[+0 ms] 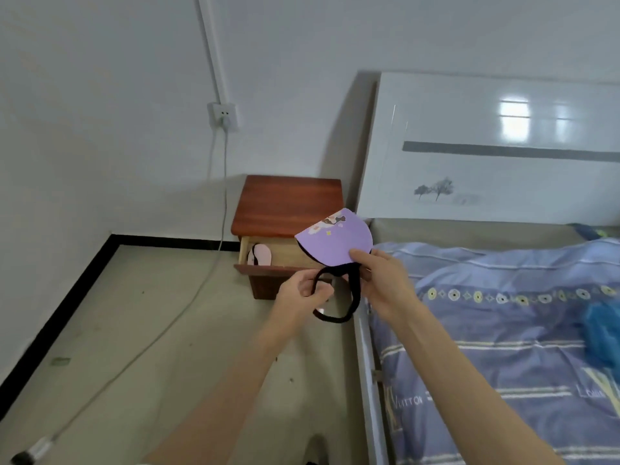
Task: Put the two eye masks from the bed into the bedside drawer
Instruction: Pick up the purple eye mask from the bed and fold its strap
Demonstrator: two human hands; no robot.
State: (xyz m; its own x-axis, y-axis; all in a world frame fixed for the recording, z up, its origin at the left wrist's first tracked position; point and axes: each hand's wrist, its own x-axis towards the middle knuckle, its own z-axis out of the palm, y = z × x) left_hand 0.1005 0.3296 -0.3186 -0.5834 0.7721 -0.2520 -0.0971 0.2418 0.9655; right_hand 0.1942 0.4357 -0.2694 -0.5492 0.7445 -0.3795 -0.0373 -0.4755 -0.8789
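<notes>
White walls and a bare floor frame the corner where the nightstand (288, 206) stands beside the bed (503, 313). Your right hand (382, 280) pinches the lower edge of the purple mask (335, 241) and holds it up just in front of the open drawer (278, 260); your left hand (302, 293) is closed on its black strap (339, 297), which droops in a loop between the two hands. The pink mask (260, 255) already lies in the drawer's left end, so half the job looks done.

The loose strap is your main risk: if you lower the mask with the loop dangling, it may hang over the drawer front and get caught when you shut it. Letting go with one hand too early could let the mask swing and drop to the floor between nightstand and bed. Dropping it carelessly may also land it on the pink mask and tangle the straps. A white cable (214, 229) trails across the floor near your feet; mind it if you step closer.
</notes>
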